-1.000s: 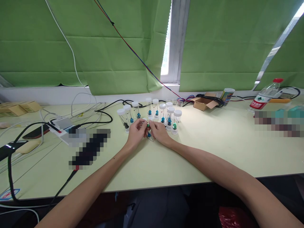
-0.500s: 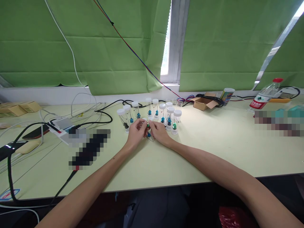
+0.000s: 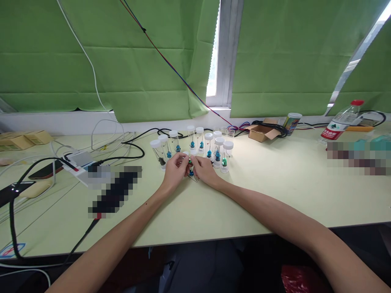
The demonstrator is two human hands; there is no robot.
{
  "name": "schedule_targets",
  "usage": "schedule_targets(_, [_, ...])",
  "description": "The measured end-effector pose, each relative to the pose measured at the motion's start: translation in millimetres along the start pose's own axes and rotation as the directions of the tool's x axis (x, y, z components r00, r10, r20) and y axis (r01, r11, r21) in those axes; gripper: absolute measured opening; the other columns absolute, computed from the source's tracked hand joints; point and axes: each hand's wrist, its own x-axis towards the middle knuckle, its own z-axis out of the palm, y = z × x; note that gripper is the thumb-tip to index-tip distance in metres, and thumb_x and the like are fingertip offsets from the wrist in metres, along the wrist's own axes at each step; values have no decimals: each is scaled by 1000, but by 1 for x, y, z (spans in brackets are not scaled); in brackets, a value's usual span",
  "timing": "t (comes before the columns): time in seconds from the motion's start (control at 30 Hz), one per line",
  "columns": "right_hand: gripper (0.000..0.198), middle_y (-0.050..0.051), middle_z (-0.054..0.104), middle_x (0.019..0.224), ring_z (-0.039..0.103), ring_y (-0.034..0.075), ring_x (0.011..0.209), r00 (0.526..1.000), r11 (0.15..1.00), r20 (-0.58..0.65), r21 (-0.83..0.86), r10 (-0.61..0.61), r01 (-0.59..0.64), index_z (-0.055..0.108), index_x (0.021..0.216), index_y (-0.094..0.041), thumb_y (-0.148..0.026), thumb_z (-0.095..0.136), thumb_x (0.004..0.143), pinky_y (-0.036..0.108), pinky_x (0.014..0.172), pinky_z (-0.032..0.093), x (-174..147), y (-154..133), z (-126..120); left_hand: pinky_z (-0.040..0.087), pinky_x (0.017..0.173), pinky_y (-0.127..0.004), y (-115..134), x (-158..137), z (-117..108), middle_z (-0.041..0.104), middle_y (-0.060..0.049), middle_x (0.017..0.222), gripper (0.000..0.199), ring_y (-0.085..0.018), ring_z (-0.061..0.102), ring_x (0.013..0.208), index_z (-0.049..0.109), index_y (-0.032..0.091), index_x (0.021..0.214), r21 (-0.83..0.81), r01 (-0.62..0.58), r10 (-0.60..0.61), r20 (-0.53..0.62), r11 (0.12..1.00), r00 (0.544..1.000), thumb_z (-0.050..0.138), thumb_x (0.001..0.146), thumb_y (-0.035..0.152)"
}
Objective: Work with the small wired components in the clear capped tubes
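My left hand (image 3: 176,168) and my right hand (image 3: 204,168) meet at the middle of the table, fingertips closed together on a small shiny green piece (image 3: 190,161). Most of that piece is hidden by the thumbs and fingers, so its kind does not show. Just below the fingers lies a small blue piece with thin wires (image 3: 191,173). Around and behind my hands stand several clear tubes with white caps; one at the right (image 3: 225,157) has a green piece inside, one at the left (image 3: 159,155) a dark piece, others blue pieces.
To the left are a white power strip (image 3: 87,167) with tangled cables and a pixelated dark item (image 3: 116,191). An open cardboard box (image 3: 263,132), a printed can (image 3: 292,123) and a red-capped bottle (image 3: 338,124) stand at the back right. The table's front edge runs under my forearms.
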Motion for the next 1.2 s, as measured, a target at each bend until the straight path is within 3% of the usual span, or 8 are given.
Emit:
schedule_targets(0.9, [44, -5, 50, 47, 50, 12, 51, 999, 1000, 37, 12, 10, -10, 46, 63, -21, -41, 37, 102, 26, 65, 39, 0, -2, -1, 41, 44, -23, 2, -1, -1, 55, 3, 53, 22, -11, 49, 44, 56, 20, 82, 32, -4, 4, 5, 999, 1000, 62, 85, 41])
schedule_targets(1.2, [48, -4, 51, 47, 51, 12, 51, 999, 1000, 33, 30, 7, -8, 47, 63, -21, -47, 36, 102, 26, 64, 40, 2, 1, 0, 40, 43, -24, -2, 1, -1, 56, 2, 53, 25, -11, 49, 43, 56, 20, 82, 20, -7, 6, 16, 1000, 1000, 63, 85, 43])
